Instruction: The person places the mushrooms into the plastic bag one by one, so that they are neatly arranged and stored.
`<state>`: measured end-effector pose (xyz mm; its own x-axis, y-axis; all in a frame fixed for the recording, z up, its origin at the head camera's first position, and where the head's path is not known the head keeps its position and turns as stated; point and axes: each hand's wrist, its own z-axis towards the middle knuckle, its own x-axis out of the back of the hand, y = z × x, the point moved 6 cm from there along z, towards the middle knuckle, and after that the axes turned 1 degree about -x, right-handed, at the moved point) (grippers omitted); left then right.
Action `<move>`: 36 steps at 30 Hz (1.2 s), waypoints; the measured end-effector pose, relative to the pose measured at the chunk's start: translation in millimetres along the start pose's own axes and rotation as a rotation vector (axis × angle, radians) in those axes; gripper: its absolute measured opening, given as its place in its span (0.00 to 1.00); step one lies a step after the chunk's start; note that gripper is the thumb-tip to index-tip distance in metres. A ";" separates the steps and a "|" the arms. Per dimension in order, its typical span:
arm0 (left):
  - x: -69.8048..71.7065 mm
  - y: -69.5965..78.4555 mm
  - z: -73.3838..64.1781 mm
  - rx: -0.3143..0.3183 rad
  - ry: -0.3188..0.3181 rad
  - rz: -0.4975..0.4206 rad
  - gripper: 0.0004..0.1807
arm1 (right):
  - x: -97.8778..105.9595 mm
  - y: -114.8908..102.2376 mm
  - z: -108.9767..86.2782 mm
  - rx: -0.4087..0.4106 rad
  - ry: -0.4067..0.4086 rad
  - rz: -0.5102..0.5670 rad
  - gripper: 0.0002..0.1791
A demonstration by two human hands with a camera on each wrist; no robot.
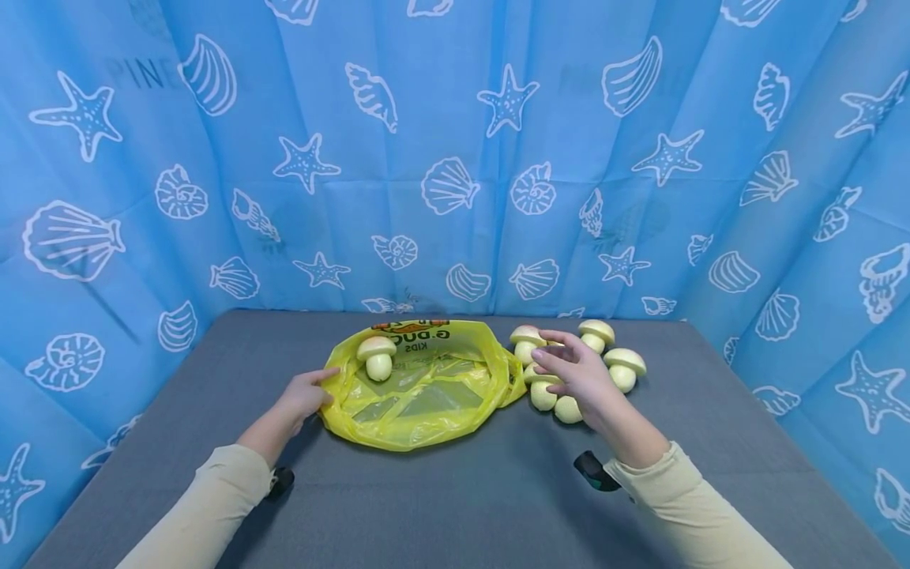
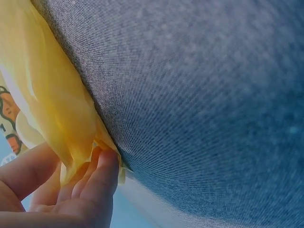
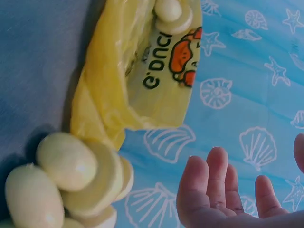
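A yellow plastic bag (image 1: 426, 431) lies with its mouth spread wide on the grey table. Inside its left part is one toy mushroom (image 1: 379, 363). My left hand (image 1: 302, 399) pinches the bag's left rim, the film caught between thumb and fingers in the left wrist view. Over a group of pale toy mushrooms (image 1: 626, 367) to the right of the bag hovers my right hand (image 1: 579, 375), its fingers apart and holding nothing. It partly hides several of them in the head view. In the right wrist view the mushrooms (image 3: 66, 161) lie clustered against the bag's twisted handle (image 3: 97, 128).
The grey table (image 1: 441, 506) stretches around the bag and mushrooms. A blue curtain (image 1: 426, 158) printed with shells and starfish hangs behind it and along both sides. Dark wrist devices (image 1: 596, 472) sit under the cuffs of both sleeves.
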<state>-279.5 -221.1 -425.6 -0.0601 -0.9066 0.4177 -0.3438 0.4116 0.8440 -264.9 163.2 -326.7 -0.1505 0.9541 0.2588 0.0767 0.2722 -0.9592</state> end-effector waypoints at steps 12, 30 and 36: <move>-0.6 -1.5 -0.9 0.010 -0.001 0.015 0.33 | 26.5 13.9 -7.6 0.042 0.085 -0.059 0.33; -1.1 -1.1 -1.1 0.005 -0.006 0.013 0.33 | 55.6 46.2 -13.8 0.116 0.176 -0.092 0.34; -0.4 -0.4 -1.8 0.000 -0.013 0.012 0.34 | 58.2 58.6 -11.8 0.084 0.185 -0.121 0.38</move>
<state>-277.6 -220.7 -425.5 -0.0765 -0.9025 0.4238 -0.3434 0.4229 0.8386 -257.5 236.1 -366.5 0.0299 0.9237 0.3819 -0.0149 0.3824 -0.9239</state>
